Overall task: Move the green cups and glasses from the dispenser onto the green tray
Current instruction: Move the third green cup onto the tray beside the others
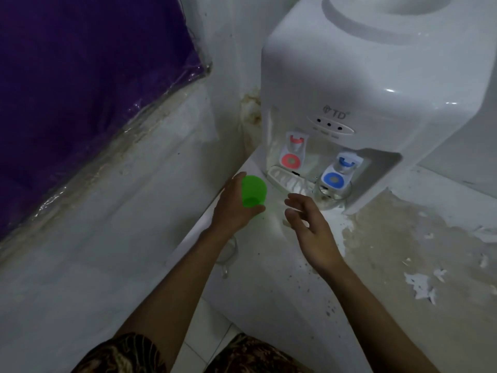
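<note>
The step in hand looked like the carry-off: the left hand (pixel 236 208) had its grip curled round a green cup (pixel 253 193) at the centre of the frame, thumb under the base and fingers up the far side, the cup held just left of the drip grille of the white dispenser (pixel 376 103). The cup was translucent bright green plastic, tapered, seemingly empty and tilted so its mouth faced up and away.

The right hand (pixel 312 227) hovered beside it with its grip spread and loose, holding nothing. A clear glass (pixel 332 195) stood under the blue tap (pixel 338 176), right of centre, just beyond those fingers.

The green tray was not in view, so the next move probably called for turning to find it, or first taking up the glass with the free hand.
</note>
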